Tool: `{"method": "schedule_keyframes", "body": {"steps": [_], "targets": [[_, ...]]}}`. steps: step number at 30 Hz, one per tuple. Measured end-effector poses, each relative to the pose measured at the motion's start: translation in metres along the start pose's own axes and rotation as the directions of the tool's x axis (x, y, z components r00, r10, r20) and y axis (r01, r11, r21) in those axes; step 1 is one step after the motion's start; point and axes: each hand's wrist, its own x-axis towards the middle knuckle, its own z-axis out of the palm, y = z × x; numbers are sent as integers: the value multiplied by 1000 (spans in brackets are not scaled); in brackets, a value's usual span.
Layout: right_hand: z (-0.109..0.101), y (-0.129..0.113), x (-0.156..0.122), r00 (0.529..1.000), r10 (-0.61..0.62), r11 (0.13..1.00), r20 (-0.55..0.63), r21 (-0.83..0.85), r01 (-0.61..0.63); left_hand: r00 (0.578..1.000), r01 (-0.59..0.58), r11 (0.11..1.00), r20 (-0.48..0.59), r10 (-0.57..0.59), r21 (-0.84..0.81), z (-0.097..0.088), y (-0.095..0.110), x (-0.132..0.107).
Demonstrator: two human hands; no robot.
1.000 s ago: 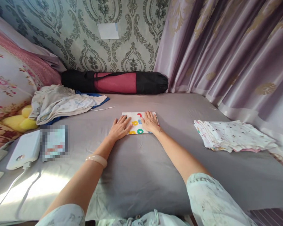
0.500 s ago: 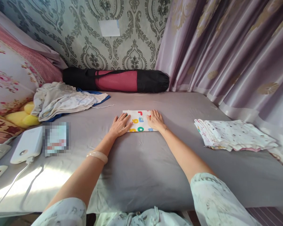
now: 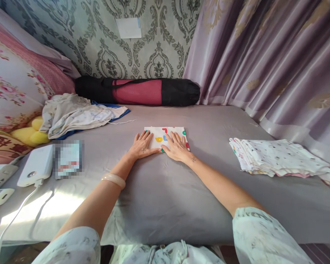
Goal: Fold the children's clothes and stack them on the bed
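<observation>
The folded cloth (image 3: 158, 139) lies flat on the grey sheet (image 3: 165, 198), left of the stack (image 3: 283, 157). Left hand (image 3: 142, 146) rests on its left end, fingers spread; right hand (image 3: 178, 148) lies over its right part, fingers likewise apart.

Open grey sheet (image 3: 165, 205) leaves room around the left hand (image 3: 142, 146) and right hand (image 3: 177, 147) up to a cloth stack (image 3: 286, 157) rightward, rumpled clothes (image 3: 77, 115) forward-left and a long bag (image 3: 137, 91) beyond.
</observation>
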Motion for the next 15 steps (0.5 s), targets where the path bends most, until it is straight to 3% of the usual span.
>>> {"method": "schedule_keyframes", "body": {"steps": [8, 15], "targets": [[-18, 10, 8, 998, -55, 998, 6, -18, 55, 1000, -11, 999, -15, 12, 42, -8, 4, 2], [-36, 30, 48, 998, -46, 997, -43, -65, 43, 996, 79, 976, 19, -85, 204, -28, 3, 49]]}}
